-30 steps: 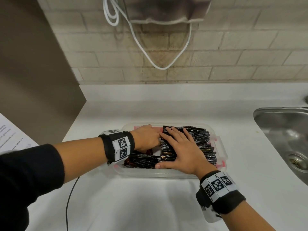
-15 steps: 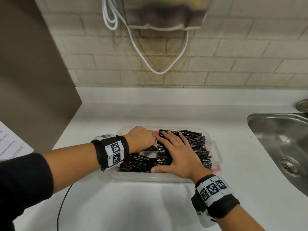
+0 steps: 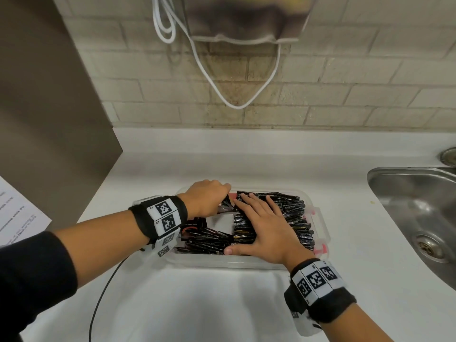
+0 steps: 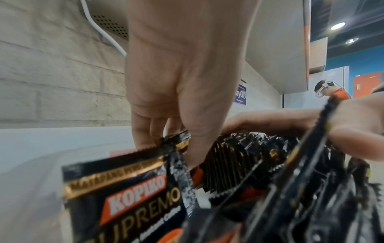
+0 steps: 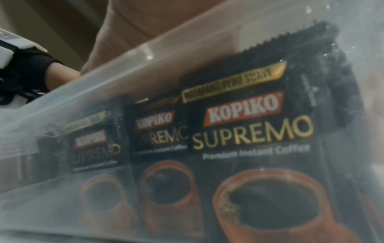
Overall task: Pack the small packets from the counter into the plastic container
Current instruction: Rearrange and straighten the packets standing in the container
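Observation:
A clear plastic container (image 3: 222, 262) sits on the white counter, holding several black coffee packets (image 3: 299, 218). My right hand (image 3: 259, 225) lies flat with spread fingers on the upright row of packets at the container's right side. My left hand (image 3: 209, 198) reaches into the far left corner and pinches a black packet (image 4: 174, 143) between thumb and fingers (image 4: 145, 131). More packets (image 3: 207, 239) lie loose in the near left part. Through the container wall (image 5: 104, 85) the right wrist view shows packets (image 5: 253, 125) standing face-on.
A steel sink (image 3: 419, 213) is set into the counter at the right. A brick wall with a hanging white cable (image 3: 222, 95) stands behind. A brown panel (image 3: 49, 119) and a printed sheet (image 3: 17, 213) are at the left. A black cable (image 3: 103, 292) trails over the counter.
My left hand has shifted toward the container's far edge and now pinches a packet there. My right hand stays pressed on the row. The head view has drifted a little.

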Available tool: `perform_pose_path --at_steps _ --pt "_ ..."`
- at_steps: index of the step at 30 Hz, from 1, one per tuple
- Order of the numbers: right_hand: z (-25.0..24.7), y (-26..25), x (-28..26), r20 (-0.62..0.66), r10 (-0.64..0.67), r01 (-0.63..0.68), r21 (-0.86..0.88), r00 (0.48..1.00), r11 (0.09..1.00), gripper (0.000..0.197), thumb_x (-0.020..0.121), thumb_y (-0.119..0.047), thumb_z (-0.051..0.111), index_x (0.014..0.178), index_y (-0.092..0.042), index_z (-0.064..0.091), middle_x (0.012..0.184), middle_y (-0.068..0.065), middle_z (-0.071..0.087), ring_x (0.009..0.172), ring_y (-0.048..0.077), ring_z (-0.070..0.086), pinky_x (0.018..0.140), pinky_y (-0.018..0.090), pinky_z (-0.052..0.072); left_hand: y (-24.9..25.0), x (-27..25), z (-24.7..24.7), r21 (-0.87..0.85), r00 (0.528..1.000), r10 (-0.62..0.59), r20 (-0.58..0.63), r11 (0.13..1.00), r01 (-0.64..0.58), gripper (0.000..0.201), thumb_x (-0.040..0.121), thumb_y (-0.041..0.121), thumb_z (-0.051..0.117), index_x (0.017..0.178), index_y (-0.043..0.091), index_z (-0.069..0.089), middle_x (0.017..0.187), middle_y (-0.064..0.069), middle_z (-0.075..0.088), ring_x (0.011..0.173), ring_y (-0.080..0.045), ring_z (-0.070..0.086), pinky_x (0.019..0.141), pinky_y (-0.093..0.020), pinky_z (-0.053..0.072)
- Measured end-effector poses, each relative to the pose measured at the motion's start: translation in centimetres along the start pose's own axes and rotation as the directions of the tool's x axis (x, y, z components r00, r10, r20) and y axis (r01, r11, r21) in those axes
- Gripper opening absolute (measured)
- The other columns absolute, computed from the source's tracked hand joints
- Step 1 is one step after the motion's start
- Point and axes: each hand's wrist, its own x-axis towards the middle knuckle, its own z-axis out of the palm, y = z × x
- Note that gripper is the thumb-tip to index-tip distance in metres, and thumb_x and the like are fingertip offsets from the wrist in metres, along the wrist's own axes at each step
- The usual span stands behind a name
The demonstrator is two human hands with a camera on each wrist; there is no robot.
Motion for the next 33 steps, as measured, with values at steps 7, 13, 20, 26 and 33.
perform_pose_path --at_steps 7,13,20,26,33 --pt "-0.2 -0.2 0.0 0.019 0.009 -0.009 -0.027 1.0 1.0 0.12 0.062 -0.101 0.034 0.157 -0.031 0.012 0.165 -0.008 0.008 0.151 0.007 -0.005 0.123 0.045 -0.005 0.6 0.1 0.7 -0.117 0.988 0.047 -0.144 0.991 -0.064 0.039 0.088 0.009 0.068 0.111 0.015 0.037 0.098 -0.005 0.046 0.079 -0.027 0.055 0.061 -0.035 0.044" --pt "-1.4 -0.7 0.2 0.044 -0.053 0.054 -0.021 0.998 0.998 0.115 0.064 -0.097 0.04 0.156 -0.032 0.018 0.165 -0.006 0.005 0.151 0.011 -0.016 0.121 0.053 -0.009 0.4 0.4 0.5 -0.212 0.987 -0.018 -0.161 0.977 -0.017 0.047 0.083 0.012 0.075 0.102 0.018 0.033 0.094 -0.001 0.04 0.079 -0.026 0.054 0.061 -0.033 0.041" --pt "-3.1 -1.7 2.7 0.062 -0.13 0.138 -0.161 0.99 0.977 0.068 0.083 -0.08 0.032 0.126 -0.036 0.061 0.122 -0.013 0.057 0.121 0.016 0.038 0.105 0.042 0.023 0.2 1.0 0.1 -0.211 0.981 -0.112 -0.161 0.975 0.077 0.039 0.082 0.01 0.074 0.104 0.008 0.043 0.111 -0.011 0.041 0.078 -0.03 0.056 0.062 -0.04 0.048" --pt "-1.8 -1.8 3.8 0.129 -0.092 0.118 -0.208 0.987 0.971 0.049 0.097 -0.056 0.038 0.139 -0.033 0.049 0.129 -0.01 0.056 0.123 0.019 0.033 0.098 0.043 0.022 -1.3 1.0 0.3 -0.33 0.991 -0.037 -0.131 0.944 -0.008 0.029 0.078 0.012 0.078 0.09 0.013 0.051 0.098 0.002 0.039 0.08 -0.019 0.048 0.063 -0.027 0.035" --pt "-1.3 -2.1 4.0 0.115 -0.03 0.065 -0.313 0.993 0.947 0.065 0.096 -0.062 0.03 0.147 -0.022 0.038 0.14 -0.005 0.051 0.134 0.023 0.028 0.107 0.051 0.017 -3.9 -0.1 -1.3 -0.383 0.979 0.02 -0.204 0.918 -0.099 0.014 0.082 0.005 0.066 0.089 0.017 0.062 0.097 0.001 0.063 0.073 0.0 0.052 0.068 -0.018 0.046"
